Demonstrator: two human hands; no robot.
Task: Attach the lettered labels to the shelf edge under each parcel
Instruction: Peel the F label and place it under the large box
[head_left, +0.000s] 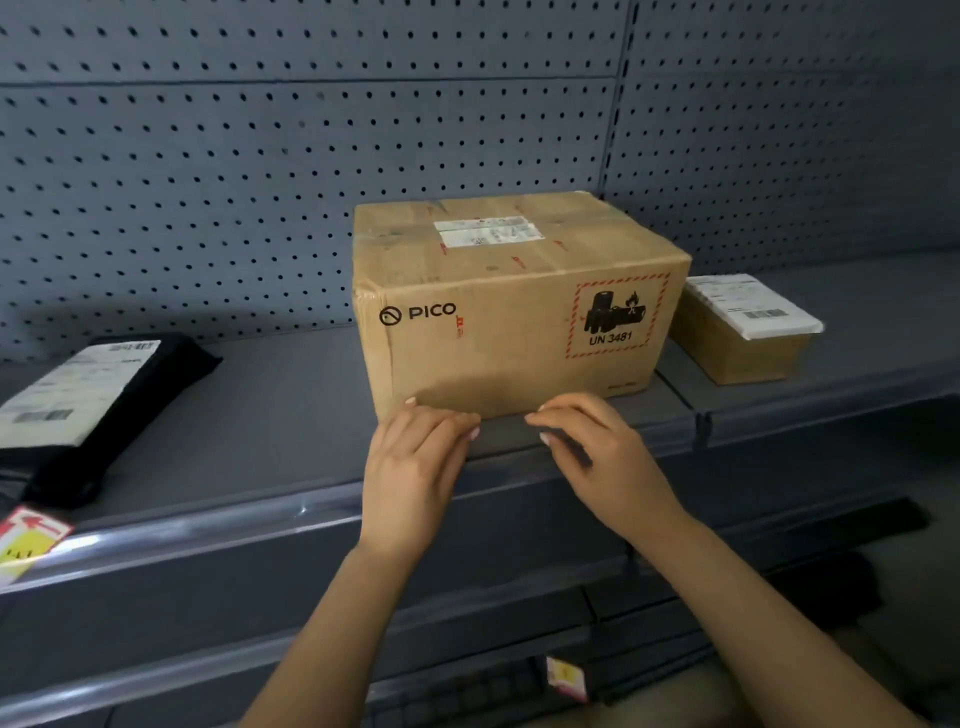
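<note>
Head view is showing both hands working at the front of the shelf (249, 525), directly below the box (519, 322), which is sitting between a black parcel (104, 405) and a small carton (737, 338). The right hand (602, 457) is pinching something dark and narrow, probably the label (569, 446), though it is blending into the grey shelf and no letter is showing. The left hand (415, 457) is lying just beside it with fingers bent down near the box's foot; whether it is gripping anything I cannot tell. The main risk, as I am judging it, is the label going on crooked or missing the edge, since both hands are covering the spot. A loose pinch could be letting it drop to the lower shelf. Knuckles are also sitting close enough to be nudging the box askew, leaving the label off-centre. A red-and-yellow tag (31, 540) is hanging at the far left edge.
</note>
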